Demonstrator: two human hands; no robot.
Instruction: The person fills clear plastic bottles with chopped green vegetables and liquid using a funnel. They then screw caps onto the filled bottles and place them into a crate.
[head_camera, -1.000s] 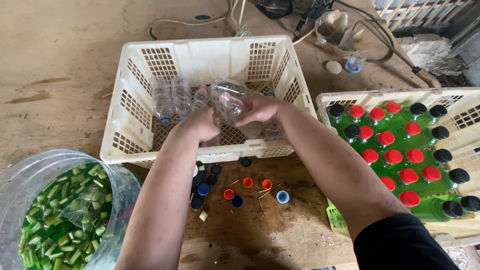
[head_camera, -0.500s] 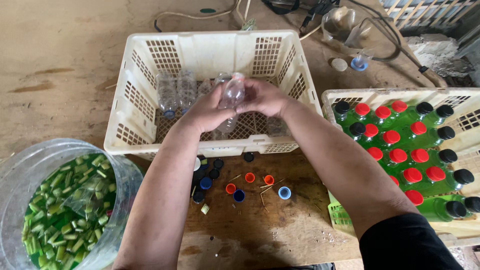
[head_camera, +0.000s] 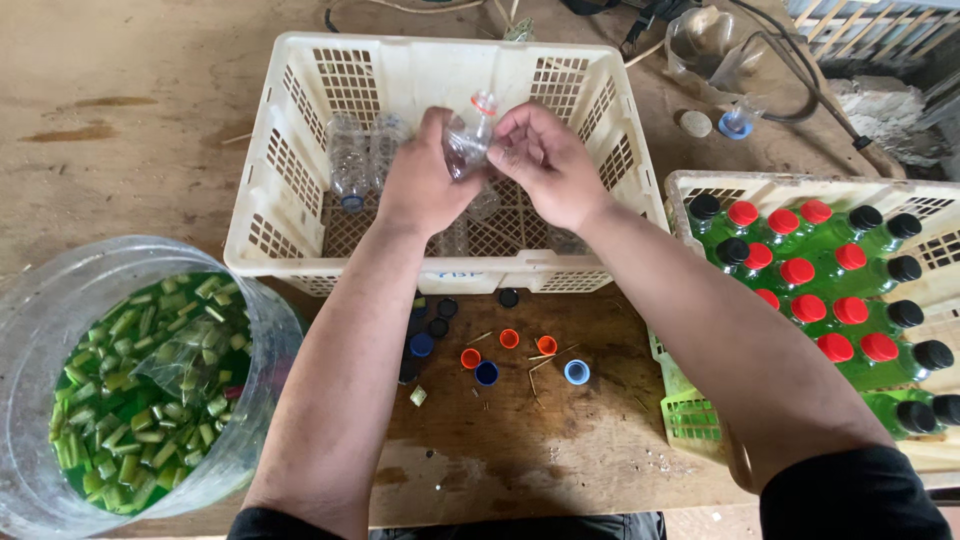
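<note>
Standing on the wooden table (head_camera: 120, 130), a white plastic crate (head_camera: 300, 240) with pierced walls holds a few clear empty bottles (head_camera: 350, 165), some upright at its left side and some lying on its floor. To the right, a second crate (head_camera: 700, 190) is packed with bottles of green liquid (head_camera: 830, 300), closed with red and black caps in rows. At the lower left, a large clear tub (head_camera: 60, 300) contains green liquid with many cut green stem pieces (head_camera: 110, 400) and a crumpled clear bag floating on top. Loose caps (head_camera: 487, 372) in orange, blue and black lie on the table just in front of the white crate.

Both hands are raised together over the middle of the white crate. The left hand (head_camera: 420, 185) is wrapped around the body of a small clear bottle (head_camera: 466, 145), fingers curled firmly on it. The right hand (head_camera: 550, 160) is partly closed, its fingertips touching the upper side of the same bottle. The bottle sits between the 2 hands, tilted, with its neck pointing up and a reddish ring at the mouth. It is held above the crate floor, not resting on it.
</note>
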